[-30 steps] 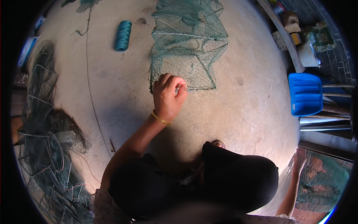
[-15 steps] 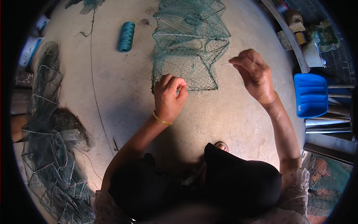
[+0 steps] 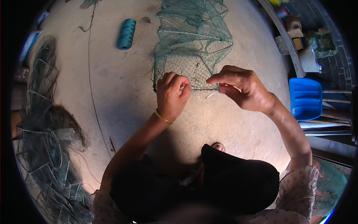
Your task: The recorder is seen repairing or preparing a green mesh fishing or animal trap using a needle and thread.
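A green netting trap (image 3: 190,48) with wire frames stretches away from me across the floor. At its near edge, my left hand (image 3: 171,91) is closed, thumb and forefinger pinched on the net's border. My right hand (image 3: 242,87) is at the near right corner of the trap, with thumb and fingers drawn close together. From its fingertips a thin white needle-like stick (image 3: 211,95) sticks out beside the framed edge; the fingers partly cover it. Any thread on it is too fine to make out.
A spool of teal twine (image 3: 126,34) stands on the concrete floor. A dark cord (image 3: 90,67) runs along the left, beside a heap of folded dark netting (image 3: 41,149). To the right are a blue plastic scoop (image 3: 305,99), poles and a wooden plank (image 3: 283,35).
My right hand has come down and left to the trap's near corner, bringing the white stick. My left hand keeps its pinch in nearly the same place.
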A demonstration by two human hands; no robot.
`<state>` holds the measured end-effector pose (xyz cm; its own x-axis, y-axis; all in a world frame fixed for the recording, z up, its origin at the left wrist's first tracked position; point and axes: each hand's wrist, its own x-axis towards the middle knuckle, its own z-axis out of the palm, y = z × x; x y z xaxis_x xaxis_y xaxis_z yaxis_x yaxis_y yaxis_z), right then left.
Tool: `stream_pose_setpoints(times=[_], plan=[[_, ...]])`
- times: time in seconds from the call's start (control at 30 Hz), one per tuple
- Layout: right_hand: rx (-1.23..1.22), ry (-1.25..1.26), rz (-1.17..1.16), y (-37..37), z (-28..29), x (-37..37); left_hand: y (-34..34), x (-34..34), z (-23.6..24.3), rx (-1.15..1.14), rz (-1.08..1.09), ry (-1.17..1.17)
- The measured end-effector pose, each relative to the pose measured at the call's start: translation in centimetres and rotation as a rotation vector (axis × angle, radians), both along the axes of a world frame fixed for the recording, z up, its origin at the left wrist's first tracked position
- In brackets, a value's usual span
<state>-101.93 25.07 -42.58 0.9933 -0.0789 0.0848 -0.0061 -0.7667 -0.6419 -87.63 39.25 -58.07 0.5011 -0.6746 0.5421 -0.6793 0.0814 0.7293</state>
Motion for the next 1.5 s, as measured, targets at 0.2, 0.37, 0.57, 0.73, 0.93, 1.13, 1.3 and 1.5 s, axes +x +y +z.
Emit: stream_pose_setpoints(times=[0.2, 0.37, 0.57, 0.73, 0.93, 1.13, 1.3, 1.5], plan=[[0.244, 0.112, -0.046, 1.9, 3.6, -5.2, -0.1, 0.0, 0.5, -0.048, 0.02, -0.049], [0.476, -0.38, -0.518, 4.0, 7.5, -12.9, 0.2, 0.0, 0.3, -0.029, 0.028, -0.054], [0.679, -0.466, -0.787, 6.6, 13.5, -31.1, 0.1, -0.1, -0.5, -0.015, 0.032, -0.074], [-0.542, 0.58, -1.153, 14.3, 7.7, -48.8, 0.2, 0.1, -1.1, 0.027, 0.007, -0.039], [-0.406, 0.745, -1.558, 20.6, 4.3, -62.1, -0.2, -1.3, -1.2, 0.001, -0.022, -0.116], [0.257, 0.519, -1.448, 12.1, -0.2, -49.1, -0.2, -1.0, -0.7, -0.009, -0.021, -0.112], [0.217, 0.235, -1.072, 3.2, -6.2, -25.3, 0.5, -0.8, -0.9, 0.012, -0.013, -0.122], [0.563, 0.301, -0.632, -0.8, -7.1, -5.9, 0.1, -1.0, -0.6, 0.027, -0.022, -0.084]])
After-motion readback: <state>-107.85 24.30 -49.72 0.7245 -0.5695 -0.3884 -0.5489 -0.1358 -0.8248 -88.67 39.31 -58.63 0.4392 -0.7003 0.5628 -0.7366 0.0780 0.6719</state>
